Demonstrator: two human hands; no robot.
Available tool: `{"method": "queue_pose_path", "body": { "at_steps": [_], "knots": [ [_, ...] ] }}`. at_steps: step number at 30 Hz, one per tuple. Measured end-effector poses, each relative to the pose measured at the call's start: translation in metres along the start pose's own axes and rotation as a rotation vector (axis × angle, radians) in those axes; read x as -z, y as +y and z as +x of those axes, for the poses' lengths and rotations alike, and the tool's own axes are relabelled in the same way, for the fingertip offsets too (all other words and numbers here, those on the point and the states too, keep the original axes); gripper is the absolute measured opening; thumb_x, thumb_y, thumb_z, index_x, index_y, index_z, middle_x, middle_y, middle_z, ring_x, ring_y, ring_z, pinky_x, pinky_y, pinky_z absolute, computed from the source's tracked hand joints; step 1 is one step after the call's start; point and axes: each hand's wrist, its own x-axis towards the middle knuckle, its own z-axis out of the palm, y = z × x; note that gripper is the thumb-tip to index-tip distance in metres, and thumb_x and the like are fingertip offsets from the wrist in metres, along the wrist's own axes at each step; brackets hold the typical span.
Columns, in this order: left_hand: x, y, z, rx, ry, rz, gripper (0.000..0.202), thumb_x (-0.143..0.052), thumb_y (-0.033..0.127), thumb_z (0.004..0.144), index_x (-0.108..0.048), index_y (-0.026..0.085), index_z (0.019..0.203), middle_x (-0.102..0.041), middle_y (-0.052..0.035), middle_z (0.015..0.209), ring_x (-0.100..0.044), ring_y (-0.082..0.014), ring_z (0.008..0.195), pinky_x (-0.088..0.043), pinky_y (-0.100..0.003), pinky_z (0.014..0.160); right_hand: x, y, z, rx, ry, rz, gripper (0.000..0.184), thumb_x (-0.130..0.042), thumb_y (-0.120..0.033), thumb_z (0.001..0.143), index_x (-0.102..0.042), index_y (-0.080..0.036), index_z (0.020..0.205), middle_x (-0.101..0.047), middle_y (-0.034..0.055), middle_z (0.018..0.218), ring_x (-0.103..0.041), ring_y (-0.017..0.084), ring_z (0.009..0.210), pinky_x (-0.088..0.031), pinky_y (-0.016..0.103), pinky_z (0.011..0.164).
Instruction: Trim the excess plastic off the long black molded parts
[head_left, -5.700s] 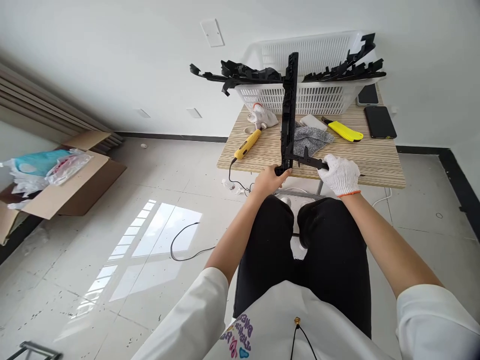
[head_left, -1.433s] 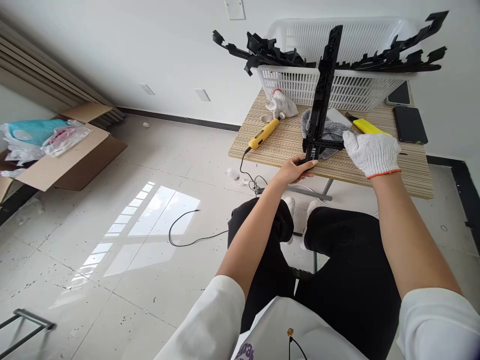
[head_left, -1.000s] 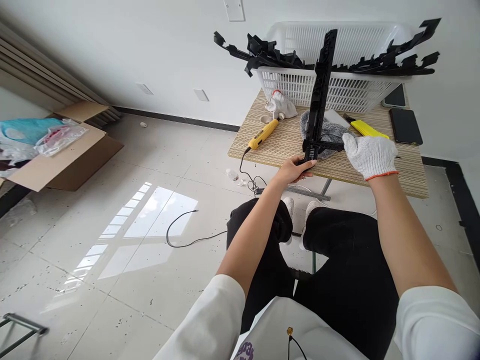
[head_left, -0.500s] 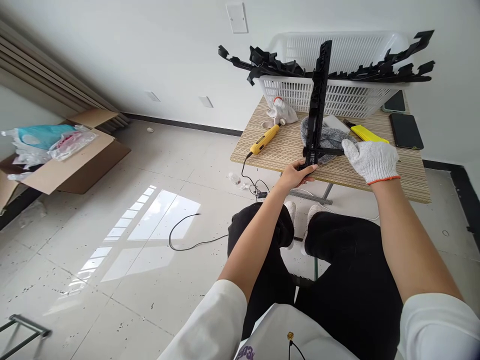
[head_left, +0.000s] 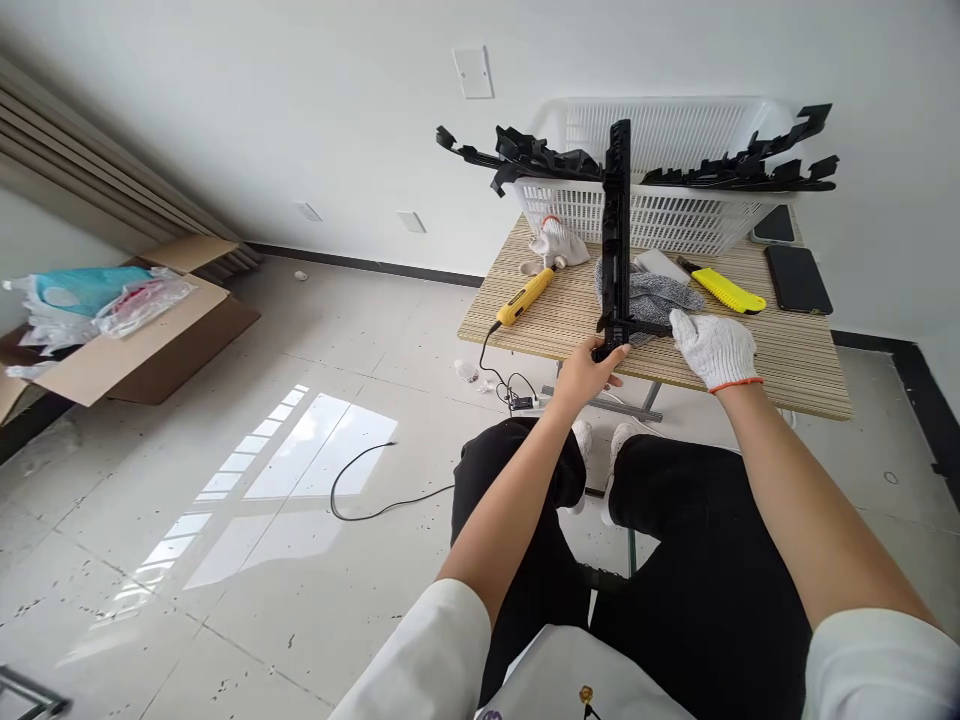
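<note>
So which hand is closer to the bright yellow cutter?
The right. The gloved right hand is just on the near side of the bright yellow cutter; the left hand is farther off to its left, gripping the near end of the long black part.

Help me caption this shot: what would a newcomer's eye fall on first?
Likely the long black plastic part, its near end in the bare left hand. Next, the white-gloved right hand beside it, and the bright yellow utility knife on the right of the striped table, before the white basket.
</note>
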Motion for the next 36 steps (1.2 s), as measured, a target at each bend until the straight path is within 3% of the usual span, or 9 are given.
{"method": "queue_pose_path", "body": {
  "at_steps": [2,7,13,20,24,30,36],
  "knots": [
    [0.001,0.004,-0.007,-0.017,0.046,0.183,0.048,-0.063,0.064,0.092,-0.062,0.023,0.117,-0.07,-0.0004,0.066,-0.073,-0.0219,0.075,-0.046,-0.026,0.064,0.001,0.0,0.001,0.003,-0.01,0.0,0.077,-0.02,-0.063,0.102,-0.082,-0.018,0.093,-0.076,0.0176,0.084,-0.069,0.034,0.085,-0.037,0.04,0.069],
    [0.012,0.018,-0.016,-0.01,0.055,0.393,0.029,-0.059,0.051,0.095,-0.066,0.026,0.108,-0.069,-0.0012,0.063,-0.071,-0.0274,0.081,-0.044,-0.03,0.072,0.003,-0.004,0.002,0.057,-0.018,-0.018,0.076,-0.019,-0.059,0.104,-0.082,-0.019,0.09,-0.076,0.0149,0.083,-0.069,0.031,0.085,-0.035,0.037,0.068],
    [0.024,0.027,-0.021,-0.06,0.062,0.523,0.031,-0.06,0.05,0.093,-0.071,0.028,0.112,-0.074,-0.0063,0.082,-0.072,-0.0321,0.089,-0.046,-0.034,0.077,0.003,-0.006,0.0,0.114,0.024,-0.041,0.074,-0.019,-0.055,0.104,-0.08,-0.018,0.085,-0.076,0.015,0.083,-0.068,0.03,0.081,-0.033,0.037,0.066],
    [0.02,0.046,-0.029,-0.058,0.138,0.773,0.037,-0.056,0.056,0.096,-0.073,0.028,0.114,-0.078,-0.0106,0.093,-0.072,-0.036,0.098,-0.047,-0.037,0.079,0.005,-0.004,-0.002,0.111,0.067,-0.035,0.072,-0.017,-0.047,0.103,-0.078,-0.017,0.081,-0.076,0.014,0.08,-0.067,0.027,0.074,-0.03,0.036,0.063],
    [0.017,0.049,-0.019,-0.066,0.176,0.773,0.035,-0.057,0.054,0.096,-0.074,0.027,0.11,-0.076,-0.0095,0.091,-0.072,-0.0337,0.094,-0.047,-0.036,0.076,0.003,-0.006,0.004,0.096,0.114,-0.038,0.069,-0.02,-0.045,0.102,-0.078,-0.017,0.079,-0.075,0.014,0.074,-0.064,0.025,0.067,-0.027,0.035,0.059],
    [0.01,0.039,-0.008,-0.151,0.218,0.553,0.03,-0.058,0.049,0.098,-0.072,0.021,0.099,-0.069,-0.0094,0.113,-0.069,-0.024,0.093,-0.05,-0.032,0.078,0.001,-0.009,0.013,0.078,0.124,-0.035,0.074,-0.015,-0.048,0.103,-0.077,-0.016,0.076,-0.073,0.0158,0.072,-0.064,0.027,0.067,-0.026,0.036,0.059],
    [0.009,0.027,-0.011,-0.141,0.197,0.444,0.025,-0.063,0.042,0.097,-0.066,0.022,0.112,-0.07,-0.0091,0.118,-0.066,-0.0252,0.115,-0.05,-0.032,0.092,0.002,-0.012,0.012,0.033,0.128,-0.078,0.074,-0.016,-0.049,0.104,-0.078,-0.016,0.082,-0.072,0.0177,0.075,-0.065,0.028,0.071,-0.028,0.036,0.062]
  ]
}}
